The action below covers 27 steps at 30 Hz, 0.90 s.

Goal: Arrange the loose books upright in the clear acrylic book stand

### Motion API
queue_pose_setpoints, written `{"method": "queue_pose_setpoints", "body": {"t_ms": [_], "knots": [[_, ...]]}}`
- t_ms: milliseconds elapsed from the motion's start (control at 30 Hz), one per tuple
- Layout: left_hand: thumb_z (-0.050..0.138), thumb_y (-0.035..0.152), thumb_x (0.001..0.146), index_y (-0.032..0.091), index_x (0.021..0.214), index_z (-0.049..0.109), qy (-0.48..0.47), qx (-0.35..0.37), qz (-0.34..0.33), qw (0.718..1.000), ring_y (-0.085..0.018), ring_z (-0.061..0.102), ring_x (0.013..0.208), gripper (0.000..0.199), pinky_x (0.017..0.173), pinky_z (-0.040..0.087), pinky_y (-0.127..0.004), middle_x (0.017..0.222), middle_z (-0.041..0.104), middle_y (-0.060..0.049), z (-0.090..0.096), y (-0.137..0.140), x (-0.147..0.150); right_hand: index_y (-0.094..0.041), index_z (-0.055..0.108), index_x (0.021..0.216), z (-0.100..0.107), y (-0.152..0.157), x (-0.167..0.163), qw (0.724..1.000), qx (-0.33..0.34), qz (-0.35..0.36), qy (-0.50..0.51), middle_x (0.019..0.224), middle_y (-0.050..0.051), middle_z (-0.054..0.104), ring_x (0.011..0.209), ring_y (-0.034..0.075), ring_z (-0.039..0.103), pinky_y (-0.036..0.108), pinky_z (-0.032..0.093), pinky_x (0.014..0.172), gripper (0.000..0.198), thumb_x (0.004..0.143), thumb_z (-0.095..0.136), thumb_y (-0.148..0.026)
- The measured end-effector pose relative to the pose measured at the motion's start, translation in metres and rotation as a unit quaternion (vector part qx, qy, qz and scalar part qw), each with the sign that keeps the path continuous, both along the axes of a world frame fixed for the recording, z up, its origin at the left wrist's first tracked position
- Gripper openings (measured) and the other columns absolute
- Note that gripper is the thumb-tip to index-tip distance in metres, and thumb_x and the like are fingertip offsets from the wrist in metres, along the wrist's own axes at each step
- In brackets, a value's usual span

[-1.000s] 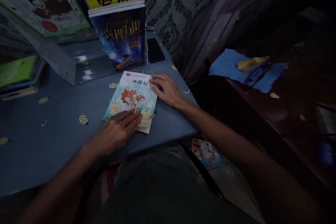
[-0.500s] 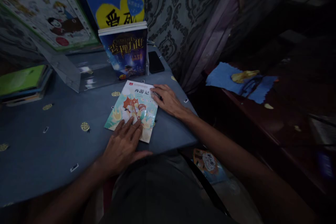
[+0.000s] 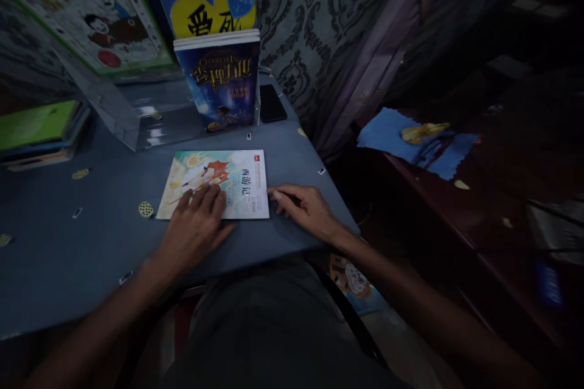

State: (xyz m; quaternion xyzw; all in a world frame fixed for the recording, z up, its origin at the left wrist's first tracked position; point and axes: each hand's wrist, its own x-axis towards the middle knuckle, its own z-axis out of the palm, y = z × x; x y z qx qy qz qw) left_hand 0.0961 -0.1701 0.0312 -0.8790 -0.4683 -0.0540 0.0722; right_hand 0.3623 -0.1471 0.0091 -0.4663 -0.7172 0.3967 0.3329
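Note:
A thin paperback book (image 3: 249,202) with Chinese title characters lies flat on the blue tablecloth, its title end turned to the right. My left hand (image 3: 196,216) rests palm down over its lower edge, fingers stretched across the cover picture. Just off the book's right edge is my right hand (image 3: 308,209), its fingers loosely bent and the index fingertip at or very near that edge. Nothing shows in its grasp. The cover is partly hidden under the left fingers.
Behind the book, a clear stand (image 3: 123,118) stands beside upright books, a dark blue one (image 3: 223,85) in front. A black phone (image 3: 272,103) lies near the back right edge. Stacked books (image 3: 41,127) are at left. A blue cloth (image 3: 378,134) lies on the dark red surface to the right.
The book has turned about a quarter turn clockwise and now lies sideways. My right hand has moved from its top right corner down to its right edge; the left hand has shifted slightly left.

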Motion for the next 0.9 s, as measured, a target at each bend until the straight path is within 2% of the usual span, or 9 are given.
{"method": "queue_pose_setpoints", "body": {"t_ms": [167, 333, 467, 667, 900], "knots": [[0.051, 0.036, 0.1, 0.013, 0.129, 0.061, -0.008, 0.006, -0.065, 0.998, -0.034, 0.058, 0.132, 0.038, 0.109, 0.048, -0.05, 0.138, 0.064, -0.018, -0.01, 0.002, 0.026, -0.02, 0.076, 0.107, -0.001, 0.003, 0.001, 0.997, 0.072, -0.027, -0.03, 0.091, 0.007, 0.076, 0.082, 0.02, 0.07, 0.032, 0.054, 0.072, 0.032, 0.1, 0.05, -0.036], [0.05, 0.031, 0.101, 0.014, 0.126, 0.065, -0.015, 0.033, -0.079, 0.996, -0.031, 0.059, 0.13, 0.033, 0.107, 0.05, -0.048, 0.133, 0.068, -0.016, -0.013, 0.006, 0.031, -0.022, 0.074, 0.114, -0.009, 0.004, 0.001, 0.989, 0.146, 0.021, 0.013, 0.112, 0.009, 0.076, 0.108, 0.023, 0.068, 0.042, 0.052, 0.099, 0.029, 0.102, 0.05, -0.032], [0.049, 0.03, 0.102, 0.012, 0.124, 0.067, 0.004, 0.062, -0.087, 0.994, -0.031, 0.061, 0.128, 0.033, 0.105, 0.051, -0.047, 0.133, 0.068, -0.016, -0.014, 0.006, 0.031, -0.022, 0.072, 0.119, -0.013, 0.004, 0.002, 0.988, 0.141, 0.048, 0.029, 0.114, 0.01, 0.075, 0.112, 0.022, 0.066, 0.043, 0.053, 0.099, 0.029, 0.102, 0.05, -0.03], [0.046, 0.03, 0.103, 0.01, 0.125, 0.066, 0.02, 0.055, -0.09, 0.994, -0.032, 0.062, 0.127, 0.035, 0.104, 0.052, -0.047, 0.131, 0.069, -0.016, -0.014, 0.006, 0.032, -0.024, 0.072, 0.12, -0.012, 0.002, 0.004, 0.993, 0.104, 0.048, 0.027, 0.116, 0.009, 0.072, 0.113, 0.022, 0.066, 0.044, 0.054, 0.1, 0.03, 0.103, 0.048, -0.032], [0.042, 0.024, 0.103, 0.01, 0.124, 0.067, 0.011, 0.04, -0.095, 0.995, -0.033, 0.063, 0.126, 0.035, 0.1, 0.055, -0.049, 0.127, 0.071, -0.017, -0.008, 0.008, 0.034, -0.023, 0.072, 0.12, -0.009, 0.002, 0.005, 0.991, 0.119, 0.055, 0.02, 0.113, 0.009, 0.072, 0.109, 0.021, 0.066, 0.041, 0.055, 0.096, 0.03, 0.103, 0.049, -0.03]]}}
